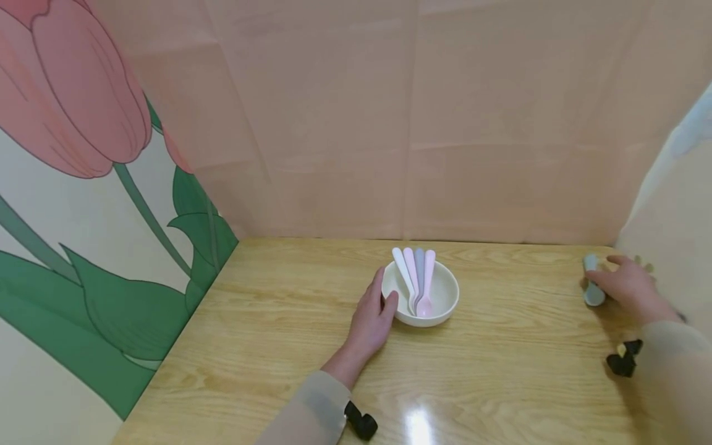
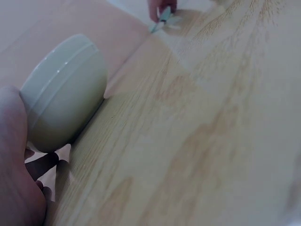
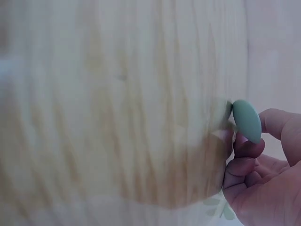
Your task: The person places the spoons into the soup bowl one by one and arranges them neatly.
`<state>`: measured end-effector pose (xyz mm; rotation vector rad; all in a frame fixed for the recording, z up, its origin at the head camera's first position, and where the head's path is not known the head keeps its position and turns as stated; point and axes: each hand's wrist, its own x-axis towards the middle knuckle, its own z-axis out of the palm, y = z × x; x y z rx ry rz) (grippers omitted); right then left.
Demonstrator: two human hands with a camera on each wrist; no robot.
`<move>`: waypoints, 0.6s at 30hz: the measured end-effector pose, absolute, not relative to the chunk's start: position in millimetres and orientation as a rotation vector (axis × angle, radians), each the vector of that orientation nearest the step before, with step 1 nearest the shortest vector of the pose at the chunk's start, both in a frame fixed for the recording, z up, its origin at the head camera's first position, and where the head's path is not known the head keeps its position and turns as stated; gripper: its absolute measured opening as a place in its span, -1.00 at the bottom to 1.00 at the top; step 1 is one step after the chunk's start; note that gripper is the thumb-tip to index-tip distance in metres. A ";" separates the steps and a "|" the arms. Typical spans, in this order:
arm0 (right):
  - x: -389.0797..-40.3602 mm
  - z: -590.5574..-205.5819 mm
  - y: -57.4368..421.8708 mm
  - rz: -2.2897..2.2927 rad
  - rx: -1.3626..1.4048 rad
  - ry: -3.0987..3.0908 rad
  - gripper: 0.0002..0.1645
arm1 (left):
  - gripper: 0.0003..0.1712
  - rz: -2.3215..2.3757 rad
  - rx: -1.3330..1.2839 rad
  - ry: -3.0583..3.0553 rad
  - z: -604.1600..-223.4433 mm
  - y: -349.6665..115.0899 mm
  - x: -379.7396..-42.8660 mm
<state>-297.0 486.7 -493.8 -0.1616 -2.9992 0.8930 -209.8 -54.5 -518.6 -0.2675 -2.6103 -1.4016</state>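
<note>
A cream bowl stands on the wooden table and holds several spoons, white, pink and grey-purple, their handles leaning over the far rim. My left hand holds the left side of this bowl, thumb at the front, fingers along the rim. Seen from the left wrist, the bowl's outer wall is close by the thumb. Far to the right, my right hand pinches a pale green spoon near the tabletop. In the right wrist view the spoon's rounded end shows between thumb and fingers.
The wooden table ends at a pinkish-beige cloth backdrop. A wall with a painted tulip borders the left side, and a pale wall rises beside the right hand. Black devices are strapped at both wrists.
</note>
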 end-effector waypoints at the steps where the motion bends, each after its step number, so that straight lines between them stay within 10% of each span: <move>1: -295.6 -493.7 485.6 0.907 -0.168 -2.991 0.10 | -0.26 -1.401 -0.269 -2.609 -518.8 -54.6 -209.7; 18: -278.1 -481.9 460.0 1.040 -0.115 -2.813 -0.10 | -0.27 -1.423 -0.280 -2.601 -519.2 -55.2 -209.2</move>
